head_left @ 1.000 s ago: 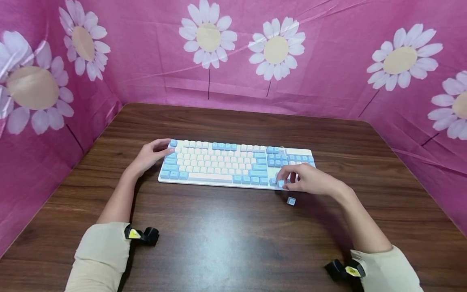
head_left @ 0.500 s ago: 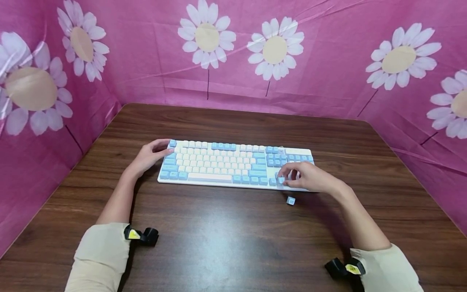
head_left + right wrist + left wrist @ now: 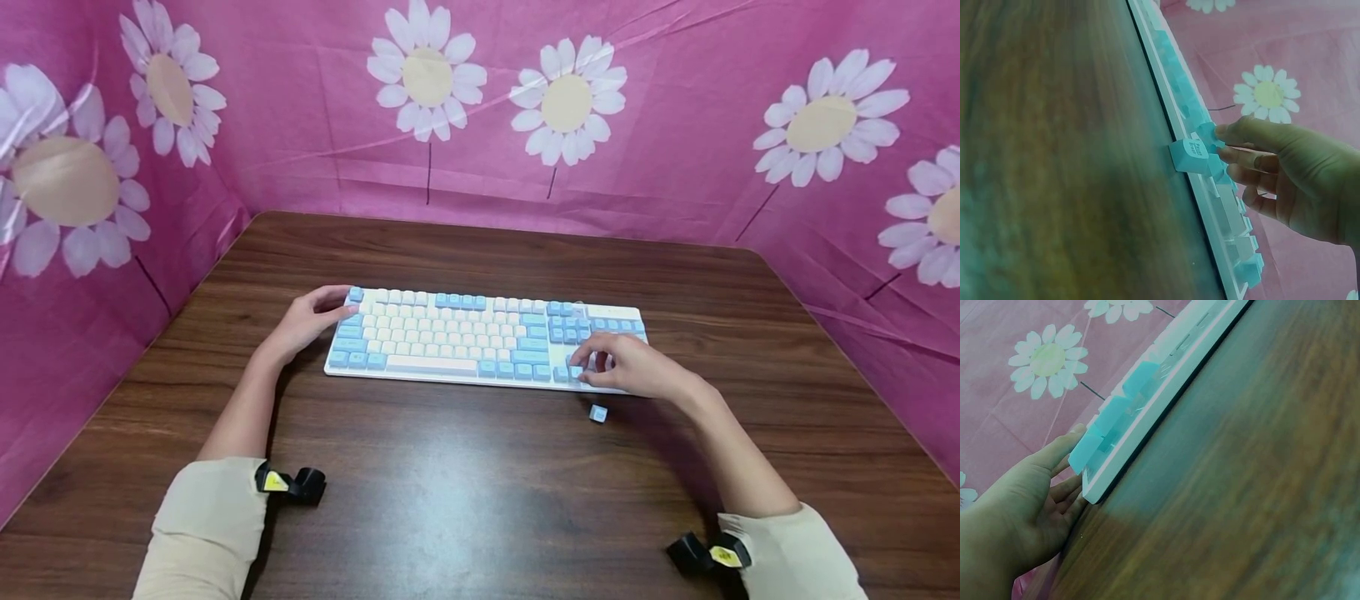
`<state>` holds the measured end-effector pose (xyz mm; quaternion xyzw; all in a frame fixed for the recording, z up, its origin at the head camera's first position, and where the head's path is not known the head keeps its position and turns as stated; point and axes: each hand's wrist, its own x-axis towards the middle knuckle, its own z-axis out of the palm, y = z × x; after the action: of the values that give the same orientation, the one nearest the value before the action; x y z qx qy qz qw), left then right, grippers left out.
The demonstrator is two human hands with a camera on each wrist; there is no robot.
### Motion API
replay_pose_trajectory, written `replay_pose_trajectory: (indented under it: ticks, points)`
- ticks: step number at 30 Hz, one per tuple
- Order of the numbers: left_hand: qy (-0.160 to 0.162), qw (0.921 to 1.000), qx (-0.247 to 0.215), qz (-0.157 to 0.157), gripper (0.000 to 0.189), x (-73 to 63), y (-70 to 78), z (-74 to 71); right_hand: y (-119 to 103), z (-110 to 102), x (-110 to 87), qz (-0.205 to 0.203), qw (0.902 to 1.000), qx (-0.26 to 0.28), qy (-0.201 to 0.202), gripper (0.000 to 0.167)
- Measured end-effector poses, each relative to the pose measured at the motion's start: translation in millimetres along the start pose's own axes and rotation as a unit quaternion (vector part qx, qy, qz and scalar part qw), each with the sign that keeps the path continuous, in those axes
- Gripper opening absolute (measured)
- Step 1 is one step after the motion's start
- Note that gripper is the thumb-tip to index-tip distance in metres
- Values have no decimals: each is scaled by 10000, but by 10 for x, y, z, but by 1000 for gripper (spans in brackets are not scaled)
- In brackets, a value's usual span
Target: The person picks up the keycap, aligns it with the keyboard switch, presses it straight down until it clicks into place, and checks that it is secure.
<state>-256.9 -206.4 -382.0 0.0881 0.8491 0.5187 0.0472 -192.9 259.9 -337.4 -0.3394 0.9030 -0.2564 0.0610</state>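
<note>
A white and blue computer keyboard (image 3: 442, 333) lies across the middle of the table. My left hand (image 3: 300, 323) grips its left end, the thumb near the corner keys and the other fingers at the side, as the left wrist view shows. Over the arrow keys at the keyboard's front right, my right hand (image 3: 626, 365) pinches a blue keycap (image 3: 1207, 133) between thumb and fingertips; the hand hides part of the number pad. A loose light-blue keycap (image 3: 597, 413), lettered "Pause Break" in the right wrist view, rests on the table just in front of the keyboard.
The dark wooden table (image 3: 450, 483) stretches around the keyboard. Behind and beside it hangs a pink cloth (image 3: 300, 108) printed with white daisies. Black wrist cameras (image 3: 300, 485) sit at both beige sleeves.
The right hand has shifted slightly, and the blue keycap at its fingertips sits a little farther back, in line with the neighbouring arrow keys. The left hand and the loose keycap have stayed put.
</note>
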Motion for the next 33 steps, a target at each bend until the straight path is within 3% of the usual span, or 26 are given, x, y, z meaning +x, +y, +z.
replay_pose_trajectory:
  ticks: [12, 24, 33]
  points:
    - [-10, 10000, -8, -32, 66, -6, -3, 14, 6, 88, -91, 137, 9987, 105, 484, 16]
    - [-37, 10000, -46, -39, 65, -12, -9, 17, 48, 163, -124, -341, 9959, -1, 833, 14]
    - [-28, 10000, -10, -16, 67, 3, -5, 28, 38, 157, -146, -97, 9961, -55, 873, 16]
